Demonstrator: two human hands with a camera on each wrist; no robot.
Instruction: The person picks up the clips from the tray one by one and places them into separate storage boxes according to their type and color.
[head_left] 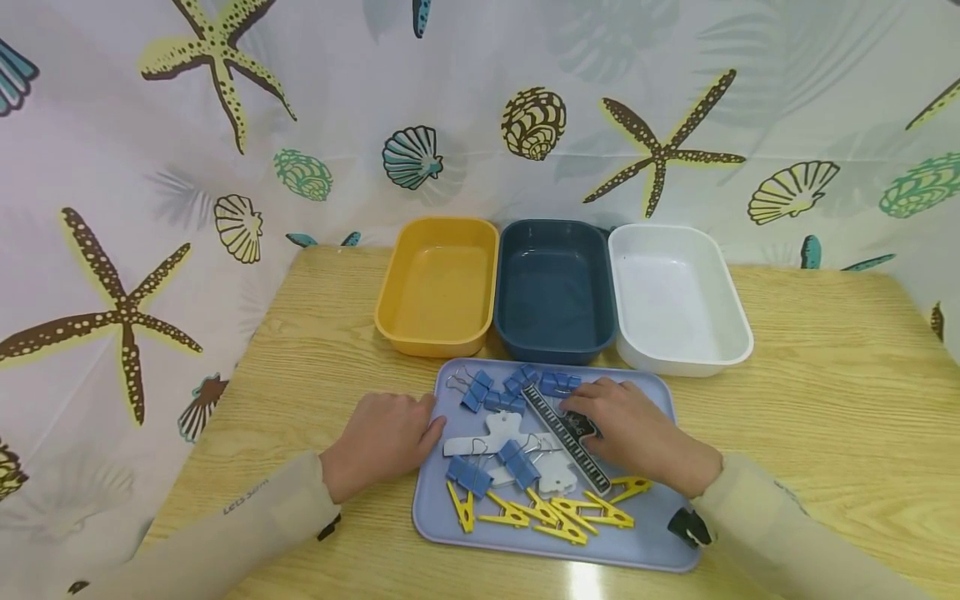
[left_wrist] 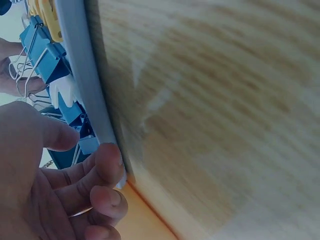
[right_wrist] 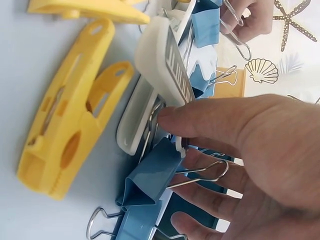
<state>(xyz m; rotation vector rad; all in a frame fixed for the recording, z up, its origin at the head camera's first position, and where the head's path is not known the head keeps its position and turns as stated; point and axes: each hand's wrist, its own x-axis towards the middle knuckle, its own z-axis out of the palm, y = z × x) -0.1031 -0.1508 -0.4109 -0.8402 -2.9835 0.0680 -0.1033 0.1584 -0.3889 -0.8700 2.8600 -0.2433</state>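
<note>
Head view: the right hand (head_left: 626, 425) pinches a black-and-white striped plastic clip (head_left: 566, 439) on a pale-blue rectangular plastic tray (head_left: 645, 543); the left hand (head_left: 386, 440), fingers loosely bent, is at its left rim.

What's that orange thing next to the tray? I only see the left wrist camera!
Observer: It's a yellow-orange bin, the leftmost of three in a row.
Operator: Ooh! What's down on the near side?
Observer: Yellow clothespins, scattered toward the near edge of the tray.
Operator: Anything else I can't see?
Observer: Yes, the right hand seems to be pinching a black-and-white patterned clip.
</note>
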